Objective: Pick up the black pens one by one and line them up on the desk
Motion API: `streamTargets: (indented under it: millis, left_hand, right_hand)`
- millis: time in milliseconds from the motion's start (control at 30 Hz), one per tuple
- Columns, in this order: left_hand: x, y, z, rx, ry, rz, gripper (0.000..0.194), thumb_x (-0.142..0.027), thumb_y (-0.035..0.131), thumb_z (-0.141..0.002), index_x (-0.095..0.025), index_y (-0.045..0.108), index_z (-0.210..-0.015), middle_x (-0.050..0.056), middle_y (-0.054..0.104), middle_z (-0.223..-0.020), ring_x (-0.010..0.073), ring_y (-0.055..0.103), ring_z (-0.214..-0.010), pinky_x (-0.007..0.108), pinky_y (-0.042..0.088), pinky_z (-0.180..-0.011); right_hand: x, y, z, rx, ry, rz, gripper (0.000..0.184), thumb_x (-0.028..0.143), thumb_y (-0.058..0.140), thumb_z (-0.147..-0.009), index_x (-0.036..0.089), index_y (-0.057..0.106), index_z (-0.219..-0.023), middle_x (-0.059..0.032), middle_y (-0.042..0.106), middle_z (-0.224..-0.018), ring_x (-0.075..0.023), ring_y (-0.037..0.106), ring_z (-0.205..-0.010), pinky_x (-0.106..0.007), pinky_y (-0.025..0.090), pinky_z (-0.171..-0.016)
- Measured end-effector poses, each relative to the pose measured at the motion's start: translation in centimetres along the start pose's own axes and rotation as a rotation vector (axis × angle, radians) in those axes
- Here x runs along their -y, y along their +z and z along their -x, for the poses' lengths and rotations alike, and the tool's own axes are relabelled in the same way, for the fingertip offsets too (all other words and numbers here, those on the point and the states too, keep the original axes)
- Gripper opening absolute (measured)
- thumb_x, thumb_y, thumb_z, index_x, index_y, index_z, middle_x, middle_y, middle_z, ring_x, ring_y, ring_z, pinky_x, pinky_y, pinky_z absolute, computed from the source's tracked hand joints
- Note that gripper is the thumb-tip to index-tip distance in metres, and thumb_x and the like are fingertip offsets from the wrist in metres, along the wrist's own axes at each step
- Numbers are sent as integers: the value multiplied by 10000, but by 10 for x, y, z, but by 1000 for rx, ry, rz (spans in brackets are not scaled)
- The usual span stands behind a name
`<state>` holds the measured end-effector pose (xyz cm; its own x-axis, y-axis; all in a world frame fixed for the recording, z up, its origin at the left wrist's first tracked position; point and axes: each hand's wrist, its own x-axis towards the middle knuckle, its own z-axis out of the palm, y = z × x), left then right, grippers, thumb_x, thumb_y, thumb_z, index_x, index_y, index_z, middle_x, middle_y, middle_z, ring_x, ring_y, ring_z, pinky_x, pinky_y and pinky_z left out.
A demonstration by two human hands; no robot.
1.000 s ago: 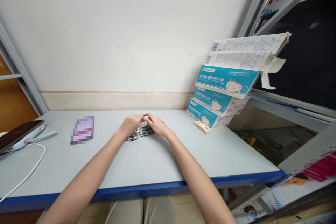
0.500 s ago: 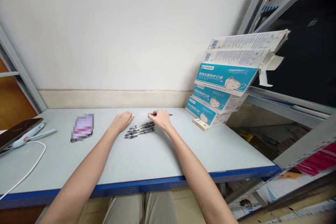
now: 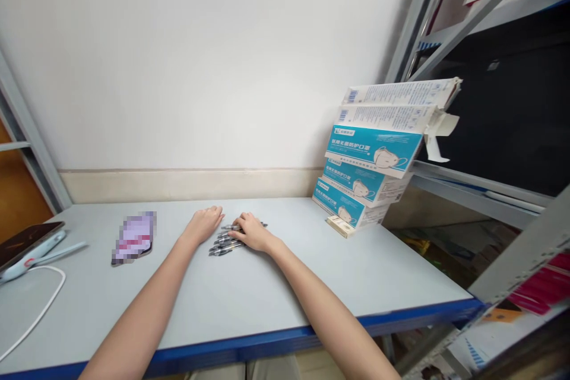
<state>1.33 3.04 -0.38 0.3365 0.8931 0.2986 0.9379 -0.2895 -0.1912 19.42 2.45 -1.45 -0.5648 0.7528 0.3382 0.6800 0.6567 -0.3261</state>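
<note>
We rest our left hand [image 3: 205, 224] on the table [image 3: 240, 297], fingers curled, just beside the pens [image 3: 221, 244]. Our right hand [image 3: 252, 231] covers part of them; whether it grips one, we cannot tell. To the left we see a phone [image 3: 29, 242] and a cable [image 3: 57, 293]; to the right, stacked boxes [image 3: 374, 151].

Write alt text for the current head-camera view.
A person's right hand lies over several pens on a pale, blue-edged table, with the left hand beside them. Blue-and-white mask boxes stand stacked toward the right, near metal shelving.
</note>
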Motion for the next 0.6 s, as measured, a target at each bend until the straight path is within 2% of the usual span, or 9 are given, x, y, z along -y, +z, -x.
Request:
streamTargets:
  millis: [100,233,333,467,600]
  left_hand:
    - [-1,-2,0,-15,16,-18,246,-284,282,-918,-158,481,-987,93,599,-922,182,605,-801,263,420,-650]
    - [-5,-3,0,-23,109,-50,250,-243,277,-915,-160,486,-1024,83,583,-925,170,604,-784,248,423,-614]
    - [-12,-3,-1,-33,163,-62,269,-219,290,-910,-141,492,-1071,95,581,-925,165,603,-789,239,428,-617]
    - [-19,-4,-2,-15,235,-84,255,-172,320,-892,-117,543,-1002,121,586,-937,178,605,-796,249,439,-617]
    - [-21,-5,-3,-20,236,-75,258,-160,326,-888,-104,550,-1003,133,595,-927,178,609,-769,259,446,-619]
  right_hand:
    - [3,1,3,-10,-66,-20,263,374,440,-882,189,601,-974,-75,529,-1001,-181,468,-966,-323,352,-841]
    - [9,-13,6,-171,-81,54,260,275,377,-913,207,556,-1089,-79,528,-1067,-182,459,-1003,-341,330,-875]
    - [12,-20,7,-240,-96,58,285,244,356,-917,228,523,-1147,-77,524,-1106,-185,447,-1020,-337,330,-873]
    - [12,-17,7,-232,-93,16,300,233,355,-913,240,520,-1164,-72,515,-1151,-184,437,-1043,-341,324,-885]
    - [12,-14,7,-218,-86,-4,296,200,361,-902,241,534,-1139,-63,535,-1150,-184,428,-1064,-356,304,-896]
